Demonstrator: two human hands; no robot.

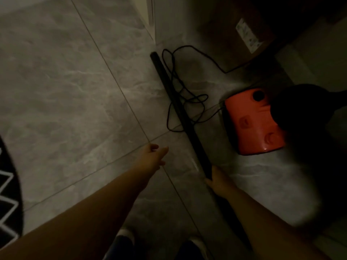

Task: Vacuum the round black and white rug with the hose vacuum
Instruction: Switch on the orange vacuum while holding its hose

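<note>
Wand (174, 102) sits in my right grip (218, 182); left grip (154, 156) hangs loose, empty. Rug (7, 194) lies far left. I'd swing the tip over, minding the cord (180, 87).

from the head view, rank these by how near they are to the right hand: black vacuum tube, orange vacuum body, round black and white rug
1. Black vacuum tube: gripped by the right hand.
2. Orange vacuum body: on the floor, up and right of it.
3. Round black and white rug: far left edge.
</note>
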